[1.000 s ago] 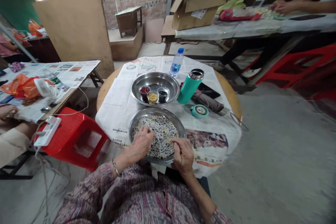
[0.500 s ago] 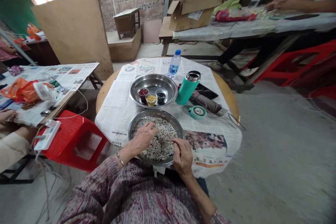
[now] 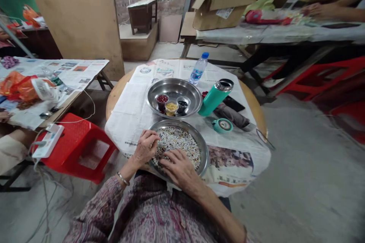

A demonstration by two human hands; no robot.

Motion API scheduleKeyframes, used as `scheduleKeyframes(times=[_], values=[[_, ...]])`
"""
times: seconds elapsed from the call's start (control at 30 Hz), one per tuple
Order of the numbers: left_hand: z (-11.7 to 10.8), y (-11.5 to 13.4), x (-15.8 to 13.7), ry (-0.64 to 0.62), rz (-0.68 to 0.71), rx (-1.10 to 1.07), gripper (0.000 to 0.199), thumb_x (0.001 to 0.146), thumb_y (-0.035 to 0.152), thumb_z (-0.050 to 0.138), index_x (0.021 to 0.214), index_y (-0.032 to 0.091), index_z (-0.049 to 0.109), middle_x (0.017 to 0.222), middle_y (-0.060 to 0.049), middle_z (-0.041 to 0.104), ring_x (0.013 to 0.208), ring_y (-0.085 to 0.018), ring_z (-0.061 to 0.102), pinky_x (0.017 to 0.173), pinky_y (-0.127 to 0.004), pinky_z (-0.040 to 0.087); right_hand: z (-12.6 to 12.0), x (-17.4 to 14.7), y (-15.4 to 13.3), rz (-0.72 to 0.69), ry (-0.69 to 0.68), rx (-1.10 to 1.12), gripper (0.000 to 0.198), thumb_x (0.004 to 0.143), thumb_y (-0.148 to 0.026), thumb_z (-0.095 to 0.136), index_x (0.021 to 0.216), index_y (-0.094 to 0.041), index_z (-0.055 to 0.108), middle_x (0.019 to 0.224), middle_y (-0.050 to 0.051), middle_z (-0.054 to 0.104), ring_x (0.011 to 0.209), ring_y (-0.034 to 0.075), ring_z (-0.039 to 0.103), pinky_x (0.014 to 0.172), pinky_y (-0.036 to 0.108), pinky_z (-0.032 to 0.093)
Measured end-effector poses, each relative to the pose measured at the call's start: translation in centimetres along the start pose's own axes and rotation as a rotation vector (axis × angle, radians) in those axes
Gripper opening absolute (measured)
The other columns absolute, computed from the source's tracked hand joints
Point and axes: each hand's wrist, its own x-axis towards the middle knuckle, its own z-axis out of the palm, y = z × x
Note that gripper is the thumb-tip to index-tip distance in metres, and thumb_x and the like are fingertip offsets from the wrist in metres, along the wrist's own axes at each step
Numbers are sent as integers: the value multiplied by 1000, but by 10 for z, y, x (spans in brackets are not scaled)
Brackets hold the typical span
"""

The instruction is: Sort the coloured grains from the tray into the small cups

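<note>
A steel bowl (image 3: 205,152) in front of me holds a layer of small bead-like pieces (image 3: 182,140), mostly white with yellow and dark ones mixed in. Over its left rim, my left hand (image 3: 146,148) is closed, thumb and fingertips drawn together; anything between them is too small to make out. My right hand (image 3: 182,169) lies palm down on the pieces, fingers stretched and apart. Just behind stands a second steel bowl (image 3: 188,88). Inside it are three clear cups: a cup of red pieces (image 3: 162,100), a cup of yellow pieces (image 3: 171,108) and a cup of dark pieces (image 3: 182,105).
On the newspaper-covered round table (image 3: 122,102) stand a water bottle (image 3: 199,70) and an open green flask (image 3: 215,98), its lid (image 3: 222,125) beside it. A red stool (image 3: 76,148) with a power strip (image 3: 49,140) is at left. Another person's hands (image 3: 319,9) work at the far right table.
My right hand has moved left from the bowl's right rim onto the pieces, its fingers opening. My left hand has drawn back toward the left rim. The whole view has shifted slightly.
</note>
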Motion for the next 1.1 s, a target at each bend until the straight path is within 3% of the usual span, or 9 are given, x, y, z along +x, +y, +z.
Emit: scheduleKeyframes(times=[0.13, 0.27, 0.4, 0.57, 0.83, 0.97, 1.1], values=[[-4, -1, -1, -11, -30, -43, 16, 87, 6, 57, 92, 18, 67, 102, -7, 65, 101, -20, 59, 96, -41, 45, 13, 22, 11, -69, -101, -7, 17, 92, -27, 60, 107, -26, 67, 118, 5, 65, 118, 24, 51, 109, 47, 33], [-7, -1, -4, 23, -113, -114, 15, 85, 8, 62, 91, 19, 69, 117, -9, 61, 113, -24, 54, 103, -44, 41, 8, 20, 48, 145, -19, -144, 21, 96, -24, 53, 112, -22, 67, 123, 9, 65, 116, 27, 51, 102, 47, 39], [-6, -4, -7, 6, -190, -145, 16, 85, 10, 63, 94, 20, 70, 127, -10, 57, 121, -26, 50, 107, -46, 39, -3, 8, 73, 370, 24, -256, 22, 96, -21, 49, 108, -17, 68, 111, 12, 67, 104, 27, 56, 86, 39, 46], [-4, -4, -8, 0, -234, -136, 17, 84, 11, 65, 96, 21, 71, 133, -9, 54, 125, -26, 48, 109, -47, 38, 4, 15, 58, 474, 32, -176, 24, 95, -26, 52, 113, -16, 63, 103, 12, 65, 100, 26, 60, 84, 37, 50], [-5, -3, -7, -38, -291, -117, 18, 84, 11, 64, 97, 21, 71, 134, -9, 54, 127, -26, 47, 111, -46, 37, 11, 24, -3, 230, -219, 200, 19, 92, -11, 52, 102, -21, 64, 98, 6, 66, 94, 20, 64, 79, 30, 53], [-4, -4, -8, -26, -299, -144, 16, 85, 12, 64, 97, 21, 70, 134, -9, 54, 127, -26, 47, 113, -48, 36, 0, 8, 15, 278, -170, 238, 20, 94, -14, 51, 107, -22, 64, 96, 5, 68, 90, 19, 66, 82, 31, 54], [-3, -5, -8, -27, -315, -170, 15, 85, 14, 65, 97, 21, 70, 134, -9, 53, 129, -26, 47, 113, -48, 36, -8, 4, 48, 443, -40, 18, 28, 91, -25, 58, 118, -19, 61, 113, 11, 65, 109, 28, 61, 93, 42, 51]])
